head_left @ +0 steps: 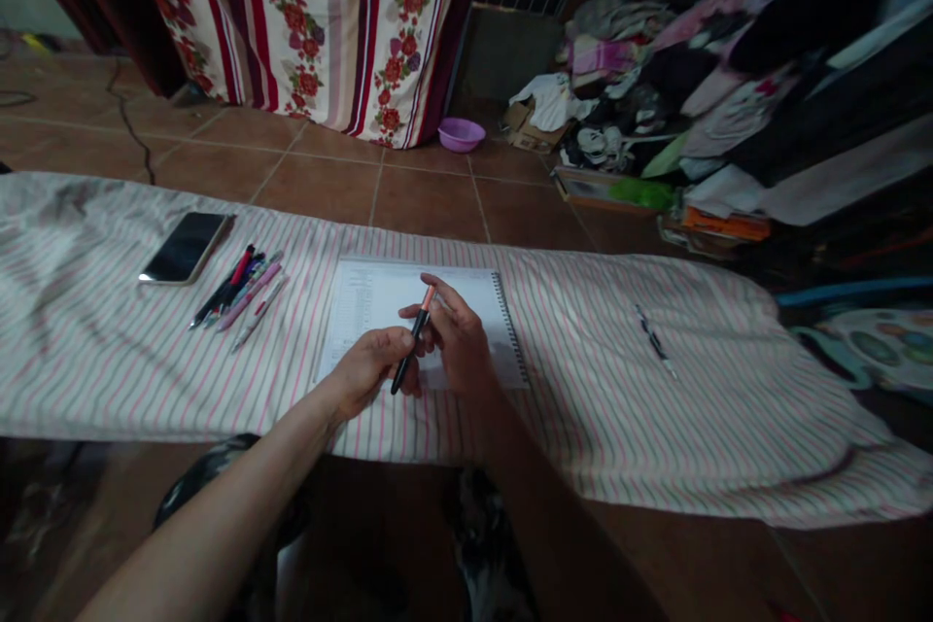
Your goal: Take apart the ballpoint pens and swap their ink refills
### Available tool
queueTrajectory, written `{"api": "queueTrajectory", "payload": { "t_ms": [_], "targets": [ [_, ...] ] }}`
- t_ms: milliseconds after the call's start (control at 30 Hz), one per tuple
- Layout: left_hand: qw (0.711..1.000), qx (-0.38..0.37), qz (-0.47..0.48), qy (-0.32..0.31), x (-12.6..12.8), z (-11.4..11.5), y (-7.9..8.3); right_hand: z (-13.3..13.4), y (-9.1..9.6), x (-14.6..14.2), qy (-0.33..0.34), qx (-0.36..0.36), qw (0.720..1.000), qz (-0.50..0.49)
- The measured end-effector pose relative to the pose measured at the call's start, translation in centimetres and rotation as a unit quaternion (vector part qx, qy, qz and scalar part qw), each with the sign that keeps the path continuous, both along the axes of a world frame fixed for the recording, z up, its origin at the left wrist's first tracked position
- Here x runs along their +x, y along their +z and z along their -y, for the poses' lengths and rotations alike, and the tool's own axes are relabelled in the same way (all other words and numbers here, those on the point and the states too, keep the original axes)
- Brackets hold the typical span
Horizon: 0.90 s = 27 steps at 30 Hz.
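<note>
Both my hands meet over a spiral notebook (379, 303) that lies open on a striped cloth (102, 350). A black pen with an orange top (414, 337) stands tilted between them. My left hand (368, 367) pinches the pen's lower part. My right hand (458, 340) curls round its upper part, with a finger by the orange top. Left of the notebook lie several pens (240, 296) in a loose bunch, and beyond them a dark phone (185, 247). Another pen (654, 342) lies alone on the cloth to the right.
The cloth is spread over a brown tiled floor (430, 199). A floral curtain (321, 19) hangs at the back, with a small purple bowl (461, 133) at its foot. A heap of clothes and boxes (692, 97) fills the right side. A cable (127, 121) runs at far left.
</note>
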<state>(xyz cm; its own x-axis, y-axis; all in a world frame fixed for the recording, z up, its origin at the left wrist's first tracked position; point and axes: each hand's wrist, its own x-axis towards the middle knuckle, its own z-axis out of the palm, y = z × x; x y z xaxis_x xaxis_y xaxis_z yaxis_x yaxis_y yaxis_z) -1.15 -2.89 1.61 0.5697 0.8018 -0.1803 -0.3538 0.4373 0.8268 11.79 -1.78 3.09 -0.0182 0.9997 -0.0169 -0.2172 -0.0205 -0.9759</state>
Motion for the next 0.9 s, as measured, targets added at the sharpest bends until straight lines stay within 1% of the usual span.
{"api": "queueTrajectory", "payload": {
  "t_ms": [100,267,533,600,700,767,833,900],
  "targets": [
    [1.000,0.006,-0.011,-0.001,0.0,-0.1,0.0,0.0,-0.2,0.0,-0.013,0.009,1.000,0.003],
    [1.000,0.000,-0.024,0.011,0.1,-0.2,0.0,-0.1,-0.5,0.0,-0.063,0.035,0.997,0.021],
    [1.000,-0.020,-0.010,0.002,0.1,0.1,-0.2,0.0,-0.6,0.1,-0.042,0.026,0.998,0.030],
    [1.000,-0.024,-0.006,0.008,0.1,0.2,-0.1,0.1,-0.8,0.1,-0.033,0.020,0.999,0.023],
    [0.999,-0.020,-0.019,0.038,0.1,-0.1,0.2,0.1,-1.0,-0.1,-0.053,-0.004,0.998,-0.032],
    [0.999,-0.015,-0.024,0.042,0.0,-0.3,0.6,0.1,-1.2,-0.2,-0.078,-0.029,0.993,-0.081],
    [1.000,-0.017,-0.006,0.020,-0.1,-0.5,0.8,0.1,-1.2,-0.1,-0.095,-0.053,0.986,-0.126],
    [0.999,-0.024,0.026,-0.009,-0.2,-0.6,0.9,0.0,-1.2,0.2,-0.098,-0.071,0.979,-0.166]
  ]
}}
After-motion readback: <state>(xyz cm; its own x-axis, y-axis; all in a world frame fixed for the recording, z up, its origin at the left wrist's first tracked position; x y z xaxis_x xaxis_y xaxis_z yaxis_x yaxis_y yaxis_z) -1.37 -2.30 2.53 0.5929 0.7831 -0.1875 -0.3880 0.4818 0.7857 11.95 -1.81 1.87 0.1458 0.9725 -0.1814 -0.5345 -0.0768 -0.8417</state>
